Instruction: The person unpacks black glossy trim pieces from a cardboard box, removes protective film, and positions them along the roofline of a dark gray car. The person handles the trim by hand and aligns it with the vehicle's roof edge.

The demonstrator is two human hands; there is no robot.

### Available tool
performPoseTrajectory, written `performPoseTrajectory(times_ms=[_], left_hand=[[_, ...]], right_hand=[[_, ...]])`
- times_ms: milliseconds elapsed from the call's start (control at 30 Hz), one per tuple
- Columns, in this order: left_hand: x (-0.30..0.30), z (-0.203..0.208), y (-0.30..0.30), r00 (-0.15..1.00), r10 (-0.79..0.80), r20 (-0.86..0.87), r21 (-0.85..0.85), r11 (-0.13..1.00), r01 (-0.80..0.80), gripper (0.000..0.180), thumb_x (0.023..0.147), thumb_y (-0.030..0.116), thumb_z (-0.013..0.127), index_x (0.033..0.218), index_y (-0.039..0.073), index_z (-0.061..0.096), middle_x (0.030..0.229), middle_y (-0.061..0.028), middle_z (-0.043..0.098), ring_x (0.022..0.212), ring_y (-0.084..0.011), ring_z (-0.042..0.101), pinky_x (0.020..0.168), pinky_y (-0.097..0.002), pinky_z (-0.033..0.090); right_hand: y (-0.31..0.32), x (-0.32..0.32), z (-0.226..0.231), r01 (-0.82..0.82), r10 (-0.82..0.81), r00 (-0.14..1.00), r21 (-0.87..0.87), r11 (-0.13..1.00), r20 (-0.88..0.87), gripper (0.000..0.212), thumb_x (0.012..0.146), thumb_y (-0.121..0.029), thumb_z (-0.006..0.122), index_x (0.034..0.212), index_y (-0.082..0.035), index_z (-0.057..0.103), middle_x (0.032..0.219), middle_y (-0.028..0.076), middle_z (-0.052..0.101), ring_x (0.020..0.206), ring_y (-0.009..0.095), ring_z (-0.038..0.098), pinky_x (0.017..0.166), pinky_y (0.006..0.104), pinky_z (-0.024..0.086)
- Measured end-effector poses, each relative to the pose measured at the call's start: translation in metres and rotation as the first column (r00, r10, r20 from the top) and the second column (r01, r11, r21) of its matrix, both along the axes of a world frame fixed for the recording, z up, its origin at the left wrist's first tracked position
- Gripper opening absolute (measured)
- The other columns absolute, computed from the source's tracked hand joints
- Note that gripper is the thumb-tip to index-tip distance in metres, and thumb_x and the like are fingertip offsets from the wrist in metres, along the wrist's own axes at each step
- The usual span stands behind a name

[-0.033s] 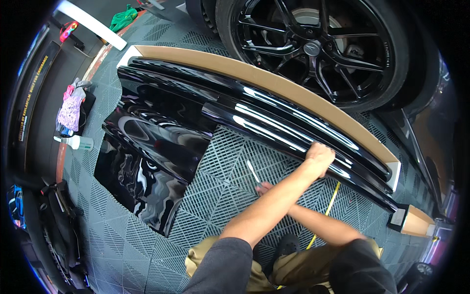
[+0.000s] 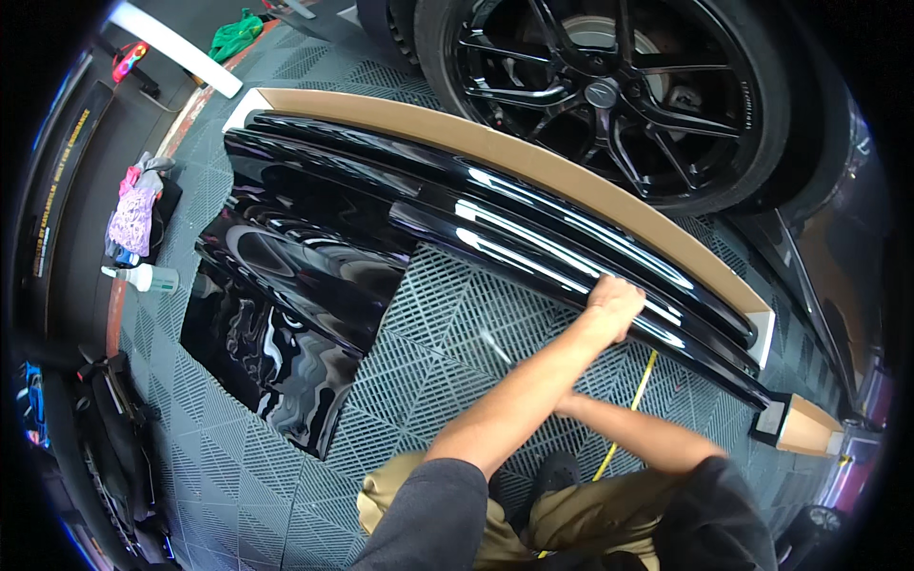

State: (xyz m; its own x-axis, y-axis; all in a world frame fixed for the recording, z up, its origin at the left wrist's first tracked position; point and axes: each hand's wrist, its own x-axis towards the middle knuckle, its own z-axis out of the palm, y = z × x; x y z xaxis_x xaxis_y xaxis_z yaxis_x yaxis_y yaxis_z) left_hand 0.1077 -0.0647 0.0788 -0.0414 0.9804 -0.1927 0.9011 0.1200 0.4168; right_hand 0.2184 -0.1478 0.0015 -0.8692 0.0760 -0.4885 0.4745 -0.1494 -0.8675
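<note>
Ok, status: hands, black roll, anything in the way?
Left hand on black roll. Right hand hidden, left forearm in the way. Black sheet spread left of roll.

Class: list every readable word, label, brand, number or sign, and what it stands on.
Yellow lettering, long dark panel at left: partly readable, not copied.
Tiny marks, glossy black spoked metal wheel: too small.
Marks on white-and-green plastic bottle: too small.
</note>
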Motion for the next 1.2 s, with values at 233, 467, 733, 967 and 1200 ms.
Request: performPoseTrajectory(times_ms=[233,467,733,967,1200], left_hand=[[-0.004,-0.003,0.007,1.0,-0.006,-0.006,0.001,1.0,0.006,0.045,0.065,0.01,0.068,0.109,0.003,0.06,0.093,-0.0139,0.068,0.091,-0.0293,0.066,0.083,-0.0434,0.05],[0.008,-0.024,0.003,0.994,0.074,-0.078,0.04,0.997,-0.071,0.046,0.067,0.006,0.064,0.112,0.003,0.057,0.102,-0.0131,0.064,0.098,-0.0297,0.062,0.093,-0.0481,0.046],[0.019,-0.013,-0.011,0.985,0.108,-0.137,0.025,0.994,-0.105,0.051,0.063,0.011,0.074,0.109,0.006,0.054,0.103,-0.0114,0.061,0.1,-0.0273,0.059,0.094,-0.049,0.043],[0.024,-0.023,-0.017,0.979,0.143,-0.142,0.082,0.988,-0.132,0.052,0.06,0.014,0.077,0.107,0.007,0.055,0.099,-0.009,0.06,0.095,-0.0244,0.059,0.088,-0.0435,0.042],[0.031,-0.025,-0.021,0.976,0.166,-0.143,0.102,0.983,-0.152,0.055,0.058,0.014,0.08,0.107,0.008,0.057,0.099,-0.0067,0.061,0.097,-0.0232,0.059,0.088,-0.0424,0.043]], right_hand=[[0.154,0.102,0.146,-0.575,0.421,0.773,0.244,0.781,0.475,0.025,0.092,-0.013,0.048,0.11,-0.005,0.064,0.096,0.011,0.066,0.094,0.02,0.06,0.087,0.0357,0.048],[0.254,0.118,0.17,-0.208,0.218,0.972,0.773,0.6,0.092,0.038,0.087,-0.003,0.048,0.124,-0.004,0.056,0.107,0.017,0.059,0.106,0.03,0.056,0.094,0.038,0.044],[0.297,-0.006,0.045,-0.242,-0.022,0.969,0.959,0.148,0.248,0.063,0.078,-0.033,0.072,0.134,-0.012,0.051,0.137,0.015,0.049,0.125,0.033,0.046,0.103,0.0414,0.039],[0.309,-0.005,0.022,-0.117,-0.016,0.992,0.962,0.246,0.125,0.062,0.076,-0.023,0.074,0.132,-0.008,0.052,0.137,0.016,0.048,0.129,0.033,0.043,0.106,0.0401,0.035],[0.323,-0.016,0.039,-0.232,-0.005,0.966,0.873,0.428,0.259,0.061,0.078,-0.021,0.073,0.133,-0.012,0.052,0.138,0.015,0.049,0.13,0.031,0.043,0.108,0.0392,0.034]])
